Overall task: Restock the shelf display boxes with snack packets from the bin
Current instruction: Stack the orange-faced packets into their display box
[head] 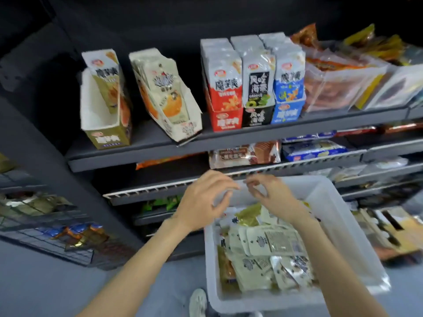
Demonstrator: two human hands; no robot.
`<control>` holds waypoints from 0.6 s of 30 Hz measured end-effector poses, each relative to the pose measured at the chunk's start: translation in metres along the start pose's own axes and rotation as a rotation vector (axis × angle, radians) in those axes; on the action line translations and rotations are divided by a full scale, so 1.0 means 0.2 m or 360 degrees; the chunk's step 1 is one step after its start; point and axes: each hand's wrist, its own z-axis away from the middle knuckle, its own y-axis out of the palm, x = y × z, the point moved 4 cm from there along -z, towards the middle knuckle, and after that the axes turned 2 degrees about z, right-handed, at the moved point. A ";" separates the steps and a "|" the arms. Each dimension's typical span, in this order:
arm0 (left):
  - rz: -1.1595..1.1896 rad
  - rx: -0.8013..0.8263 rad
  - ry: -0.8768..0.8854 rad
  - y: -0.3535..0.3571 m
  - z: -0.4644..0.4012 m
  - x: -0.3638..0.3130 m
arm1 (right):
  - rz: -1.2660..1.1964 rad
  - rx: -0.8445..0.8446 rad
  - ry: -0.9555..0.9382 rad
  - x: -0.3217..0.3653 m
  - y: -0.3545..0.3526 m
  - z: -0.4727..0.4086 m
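Note:
A white plastic bin [341, 216] in front of me holds several pale and olive snack packets [263, 245]. My left hand [203, 202] and my right hand [272, 195] hover close together over the bin's far end, fingers loosely curled, with nothing visible in them. On the upper shelf [146, 154] an olive display box [103, 126] stands almost empty with a packet or two at its back. Beside it a white and orange display box [176, 115] leans to the right, partly filled. Red [225, 104], black [257, 99] and blue [288, 97] display boxes are packed full.
Clear bags of orange snacks [332, 88] fill the shelf's right end. Lower shelves carry brown [245, 154] and blue [313, 149] packs. A wire rack [50, 227] with packets stands at the left. A white shoe [198, 303] shows on the grey floor beside the bin.

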 end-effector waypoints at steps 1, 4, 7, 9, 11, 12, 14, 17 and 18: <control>0.0002 0.0167 -0.0087 0.09 0.03 0.01 | 0.0064 0.0099 0.0084 -0.08 0.02 0.07; 0.0003 0.0788 -0.0561 0.35 0.09 0.05 | 0.0457 0.0453 0.0307 -0.26 0.08 0.25; -0.0074 0.1226 -0.0752 0.53 0.14 0.06 | 0.0623 0.0724 0.0351 -0.35 0.12 0.40; -0.0139 0.1512 -0.0740 0.62 0.19 0.06 | 0.0552 0.0837 0.0358 -0.38 0.15 0.47; -0.0179 0.1702 -0.0722 0.68 0.23 0.06 | 0.0514 0.0867 0.0333 -0.39 0.18 0.50; -0.0188 0.1724 -0.0720 0.70 0.25 0.05 | 0.0480 0.0854 0.0340 -0.40 0.19 0.51; -0.0186 0.1694 -0.0728 0.72 0.26 0.05 | 0.0411 0.0824 0.0348 -0.40 0.19 0.52; -0.0108 0.1555 -0.0811 0.73 0.27 0.06 | 0.0327 0.0824 0.0401 -0.41 0.19 0.52; -0.0010 0.1494 -0.0869 0.72 0.26 0.07 | 0.0326 0.0782 0.0402 -0.42 0.19 0.52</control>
